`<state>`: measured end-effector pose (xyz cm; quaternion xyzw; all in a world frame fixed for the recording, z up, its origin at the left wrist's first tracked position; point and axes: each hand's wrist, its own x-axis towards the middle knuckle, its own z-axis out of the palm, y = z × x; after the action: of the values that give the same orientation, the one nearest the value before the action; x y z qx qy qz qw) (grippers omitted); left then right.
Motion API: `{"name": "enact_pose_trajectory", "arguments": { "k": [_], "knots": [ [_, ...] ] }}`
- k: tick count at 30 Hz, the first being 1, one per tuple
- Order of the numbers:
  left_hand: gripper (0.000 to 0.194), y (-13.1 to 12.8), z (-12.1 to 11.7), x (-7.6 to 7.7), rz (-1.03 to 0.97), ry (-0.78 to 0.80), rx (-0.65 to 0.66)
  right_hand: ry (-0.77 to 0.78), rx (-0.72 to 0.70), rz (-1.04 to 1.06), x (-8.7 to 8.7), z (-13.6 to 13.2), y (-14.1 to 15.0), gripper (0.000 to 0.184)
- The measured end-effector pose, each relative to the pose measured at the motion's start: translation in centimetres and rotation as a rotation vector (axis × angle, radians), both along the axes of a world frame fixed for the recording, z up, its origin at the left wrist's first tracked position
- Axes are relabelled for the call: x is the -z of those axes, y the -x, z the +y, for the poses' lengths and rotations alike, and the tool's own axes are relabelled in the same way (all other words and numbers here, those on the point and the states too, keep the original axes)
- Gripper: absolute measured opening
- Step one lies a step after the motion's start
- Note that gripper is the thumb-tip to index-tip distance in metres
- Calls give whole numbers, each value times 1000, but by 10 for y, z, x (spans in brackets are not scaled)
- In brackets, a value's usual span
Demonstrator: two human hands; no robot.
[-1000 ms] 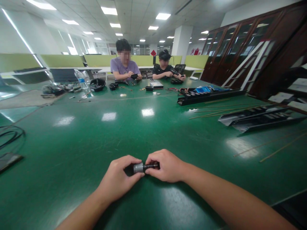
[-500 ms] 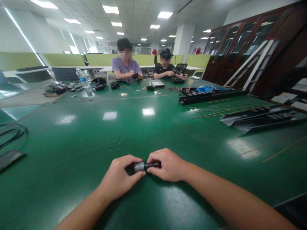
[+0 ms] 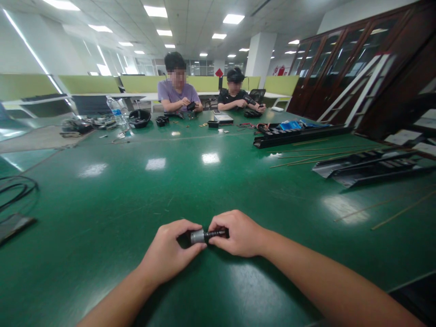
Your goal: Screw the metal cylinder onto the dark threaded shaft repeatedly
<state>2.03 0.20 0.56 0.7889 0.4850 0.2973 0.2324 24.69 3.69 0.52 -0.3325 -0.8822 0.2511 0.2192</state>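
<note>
Both hands meet low in the middle of the head view, round a small silver cylinder with a dark ridged shaft lying level between them. My left hand is closed on the silver body, thumb on the near side and forefinger on the far side. With thumb and fingertips, my right hand pinches the dark shaft close to where it joins the body. The shaft's far end goes into the shade of my right palm, so its tip is hard to make out. Beneath my hands lies the glossy green tabletop.
Black metal channels and thin rods lie at right. A black cable and a flat dark object sit at left. Across the table are a plastic bottle, small black trays and two people handling dark items.
My hands and the silver cylinder keep nearly the same position. Across the table, the person in purple has shifted the dark item in their hands slightly. The view has tilted a little.
</note>
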Motion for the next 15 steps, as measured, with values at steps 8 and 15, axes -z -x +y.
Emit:
{"name": "enact_pose_trajectory", "arguments": {
  "k": [8, 15],
  "knots": [
    [22, 2, 0, 2, 1, 3, -5, -4, -1, -3, -2, 0, -1, 13],
    [23, 1, 0, 2, 9, -5, -17, -1, 9, -7, -1, 0, -1, 13]
  ]
}}
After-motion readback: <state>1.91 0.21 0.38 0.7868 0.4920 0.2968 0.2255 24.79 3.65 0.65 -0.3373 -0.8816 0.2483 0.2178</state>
